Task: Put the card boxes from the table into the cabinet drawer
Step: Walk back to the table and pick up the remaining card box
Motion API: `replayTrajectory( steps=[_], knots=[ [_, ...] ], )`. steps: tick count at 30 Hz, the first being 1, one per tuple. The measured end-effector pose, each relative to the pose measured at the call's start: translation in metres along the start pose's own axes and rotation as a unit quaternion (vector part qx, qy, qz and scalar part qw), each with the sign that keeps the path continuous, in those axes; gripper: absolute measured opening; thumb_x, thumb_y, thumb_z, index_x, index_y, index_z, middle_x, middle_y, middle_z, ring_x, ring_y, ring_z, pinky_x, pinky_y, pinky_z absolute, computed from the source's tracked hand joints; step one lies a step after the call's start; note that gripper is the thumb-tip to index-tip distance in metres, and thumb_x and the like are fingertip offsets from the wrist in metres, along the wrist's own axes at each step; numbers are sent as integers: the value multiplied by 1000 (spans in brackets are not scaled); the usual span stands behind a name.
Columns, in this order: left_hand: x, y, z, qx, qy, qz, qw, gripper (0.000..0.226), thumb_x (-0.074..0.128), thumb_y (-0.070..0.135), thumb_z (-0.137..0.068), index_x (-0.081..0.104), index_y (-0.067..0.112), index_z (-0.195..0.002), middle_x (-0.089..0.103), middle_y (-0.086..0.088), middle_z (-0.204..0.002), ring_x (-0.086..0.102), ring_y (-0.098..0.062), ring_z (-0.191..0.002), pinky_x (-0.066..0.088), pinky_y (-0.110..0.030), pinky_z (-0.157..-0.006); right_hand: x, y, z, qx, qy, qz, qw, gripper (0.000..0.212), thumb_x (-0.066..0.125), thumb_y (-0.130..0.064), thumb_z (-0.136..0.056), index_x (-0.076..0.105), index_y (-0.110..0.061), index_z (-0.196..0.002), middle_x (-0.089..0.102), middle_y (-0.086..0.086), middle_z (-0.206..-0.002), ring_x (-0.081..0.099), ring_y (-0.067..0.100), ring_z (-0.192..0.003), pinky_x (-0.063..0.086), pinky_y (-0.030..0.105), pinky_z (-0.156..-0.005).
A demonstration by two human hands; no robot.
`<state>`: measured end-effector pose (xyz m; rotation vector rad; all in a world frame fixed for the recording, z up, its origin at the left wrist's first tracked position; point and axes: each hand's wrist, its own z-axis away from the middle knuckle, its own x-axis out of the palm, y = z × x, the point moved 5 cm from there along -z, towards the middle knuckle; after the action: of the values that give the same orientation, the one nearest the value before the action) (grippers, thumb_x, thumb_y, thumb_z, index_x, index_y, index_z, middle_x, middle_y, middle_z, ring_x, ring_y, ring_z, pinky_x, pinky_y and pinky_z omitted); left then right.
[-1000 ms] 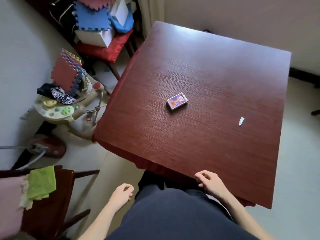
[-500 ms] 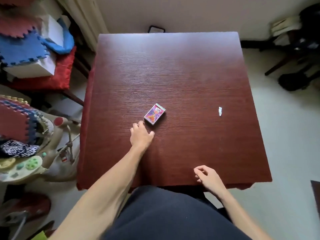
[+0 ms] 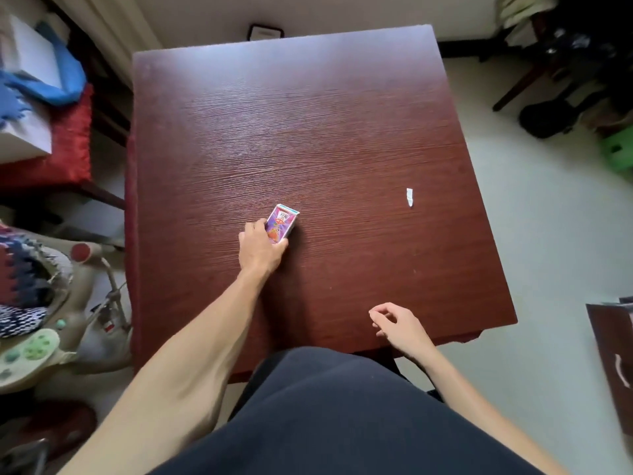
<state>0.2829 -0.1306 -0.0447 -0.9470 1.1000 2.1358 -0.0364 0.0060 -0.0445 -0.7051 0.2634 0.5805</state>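
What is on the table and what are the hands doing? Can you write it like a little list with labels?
table: dark red wooden table
card box: small purple card box, lying flat near the table's middle
other item: small white paper scrap, right of the box, apart from it
left hand: left hand closing around the box's near end, box not lifted
right hand: right hand loosely curled at the near table edge, holding nothing
cabinet drawer: not in view

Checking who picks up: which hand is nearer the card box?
Left. The left hand is on the card box, fingers around its near end. The right hand rests apart near the table edge.
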Motion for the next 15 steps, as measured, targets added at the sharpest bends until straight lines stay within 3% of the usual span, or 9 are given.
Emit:
replayTrajectory(
  steps=[2,4,7,10,15],
  knots=[
    [1,-10,12,1,-28,54,998,53,68,38,-82,59,11,-127,59,-12,-115,56,-29,-106,45,-40,-98,-1,-10,-4,-18,-7,-3,1000,18,59,-50,-83,72,-37,-86,76,-8,-79,74,7,-67,59,34,-79],
    [7,-18,31,-20,-87,177,980,33,67,34,-86,69,13,-110,65,-5,-93,60,-22,-85,49,-36,-85,-2,-20,-8,-37,-13,-6,999,17,60,-47,-86,72,-35,-88,76,-6,-81,74,8,-68,60,36,-82],
    [15,-29,69,-147,-163,396,892,17,61,25,-91,69,11,-86,54,-4,-70,50,-19,-64,45,-30,-62,-4,-40,-10,-70,-15,-14,997,12,62,-40,-91,73,-36,-91,76,-6,-82,76,8,-70,57,33,-77],
    [20,-38,115,-227,-215,486,816,26,57,29,-90,66,6,-98,55,-10,-77,50,-15,-58,45,-24,-49,-3,-64,-4,-105,-20,-32,994,11,64,-38,-92,75,-42,-93,77,-7,-85,76,8,-73,53,26,-69],
    [21,-42,184,-234,-269,557,750,35,52,40,-85,69,15,-103,65,-5,-77,54,-14,-59,43,-28,-59,5,-101,22,-182,-53,-57,980,20,68,-41,-92,75,-45,-111,77,-16,-96,69,-2,-88,52,19,-76]
  ],
)
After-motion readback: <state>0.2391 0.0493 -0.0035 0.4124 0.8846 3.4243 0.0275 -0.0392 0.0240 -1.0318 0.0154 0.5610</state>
